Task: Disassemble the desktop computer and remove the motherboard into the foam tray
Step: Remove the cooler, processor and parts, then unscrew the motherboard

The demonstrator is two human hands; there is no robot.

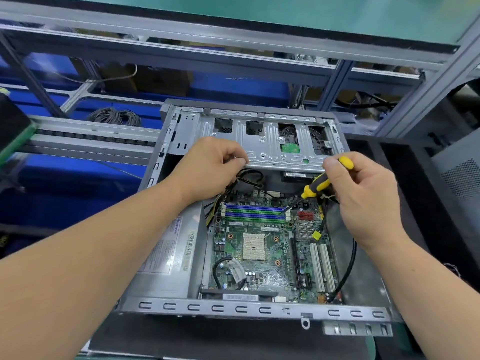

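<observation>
Background: metal frame shelving point(233, 45) with blue bins point(233, 87) stands behind a dark surface point(181, 339) that carries the open computer case point(259, 311).
Left hand: the left hand point(207, 167) is above the far left part of the case, fingers curled; fingertips pinch at the near edge of the drive cage point(267, 141), over a bundle of black cables point(249, 178). I cannot tell if it holds a cable or only the metal edge.
Right hand: the right hand point(363, 193) grips a screwdriver point(319, 184) with yellow and black handle, thumb on the top end; the thin shaft points down toward the memory slots point(254, 213).
Motherboard: the green motherboard point(270, 250) lies inside the case, flat on its floor, with bare CPU socket point(254, 246) in the middle and white expansion slots point(322, 266) to the right.
Power supply: a grey box point(168, 255) with labels sits left of the board.
Cable: a black cable point(348, 266) curves along the right side of the board.
</observation>
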